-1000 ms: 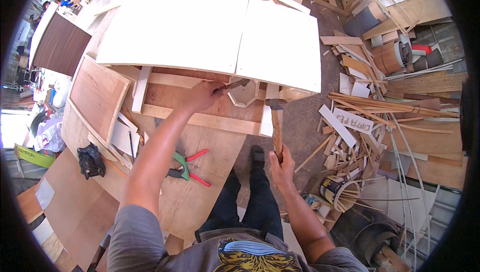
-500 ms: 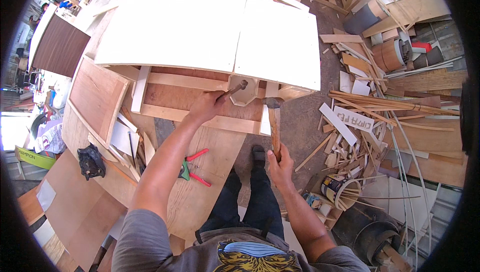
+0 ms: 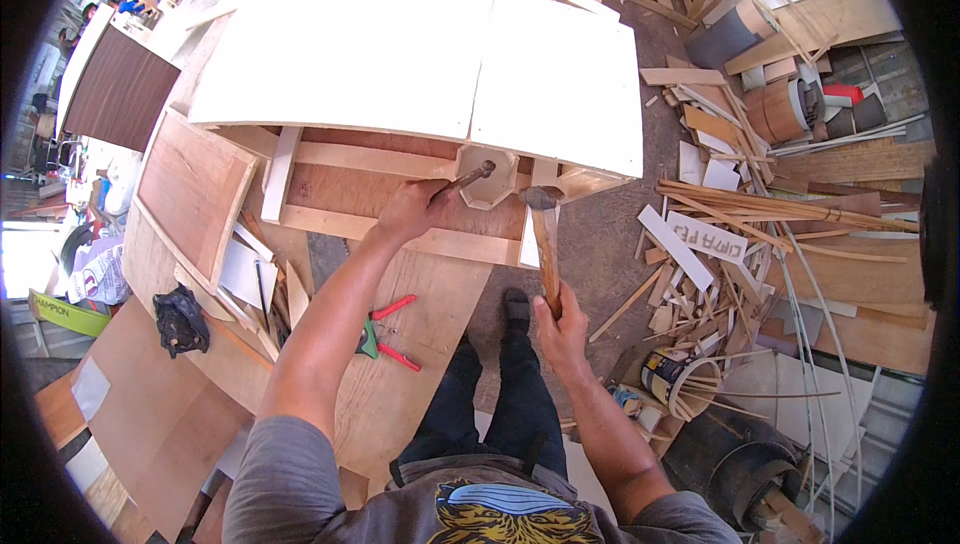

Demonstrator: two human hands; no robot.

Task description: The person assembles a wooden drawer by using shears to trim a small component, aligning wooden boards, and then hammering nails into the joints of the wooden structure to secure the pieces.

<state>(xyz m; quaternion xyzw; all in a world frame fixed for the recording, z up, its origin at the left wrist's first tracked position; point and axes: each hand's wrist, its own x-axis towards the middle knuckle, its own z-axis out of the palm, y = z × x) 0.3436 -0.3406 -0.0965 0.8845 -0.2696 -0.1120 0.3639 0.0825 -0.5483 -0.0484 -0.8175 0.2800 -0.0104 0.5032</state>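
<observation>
My left hand (image 3: 408,210) is closed round the brown handle of a small hammer-like tool (image 3: 464,182). Its dark metal head is over the opening of a pale octagonal wooden frame (image 3: 467,194), at the front of a large white-topped wooden cabinet (image 3: 400,64). Whether that head touches the frame I cannot tell. In my right hand (image 3: 562,329) is a hammer (image 3: 546,249), gripped low on its wooden handle. The hammer's dark head points away from me, just right of the octagonal frame and beside a pale upright strip of the cabinet.
Red-handled pliers or cutters (image 3: 385,334) lie on the plywood sheet (image 3: 430,294) by my left forearm. A shallow wooden panel tray (image 3: 195,199) and a black plastic bag (image 3: 180,322) are farther left. Wood offcuts (image 3: 690,314) and a bucket of sticks (image 3: 690,384) cover the floor at right.
The hammer in my right hand has shifted slightly up and left, its head tilting nearer the octagonal frame. My left hand and its tool have barely moved.
</observation>
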